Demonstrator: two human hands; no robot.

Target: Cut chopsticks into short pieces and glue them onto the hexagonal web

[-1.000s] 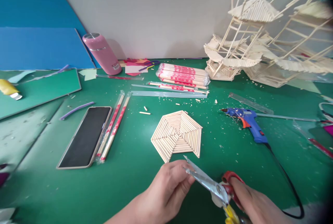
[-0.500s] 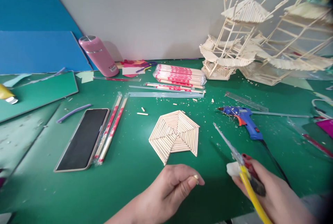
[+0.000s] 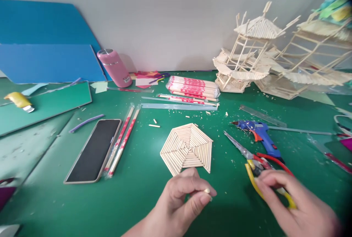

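My left hand [image 3: 184, 200] is closed just in front of the flat web-like panel of wooden sticks [image 3: 188, 147]. A small pale stick end [image 3: 206, 190] shows between its thumb and index finger; the rest is hidden. At the right, my right hand [image 3: 291, 196] curls its fingers round the yellow-handled pliers [image 3: 249, 178], which it partly covers. Scissors [image 3: 239, 145] with pointed silver blades and red handles lie against the pliers. Beyond them rests a blue glue gun [image 3: 257, 132] with an orange trigger, its nozzle pointing left.
Left of the panel lie a phone [image 3: 93, 150] and two wrapped pairs of chopsticks [image 3: 123, 138]. A chopstick bundle [image 3: 194, 87] and a pink bottle [image 3: 114, 68] are farther back. Stick-built towers [image 3: 250, 57] stand at the back right. A yellow cutter [image 3: 19, 100] lies far left.
My right hand has lowered the yellow-handled tool towards the table, and the red scissor handles now show clearly. My left hand still pinches the stick. The camera view has shifted slightly up and left.
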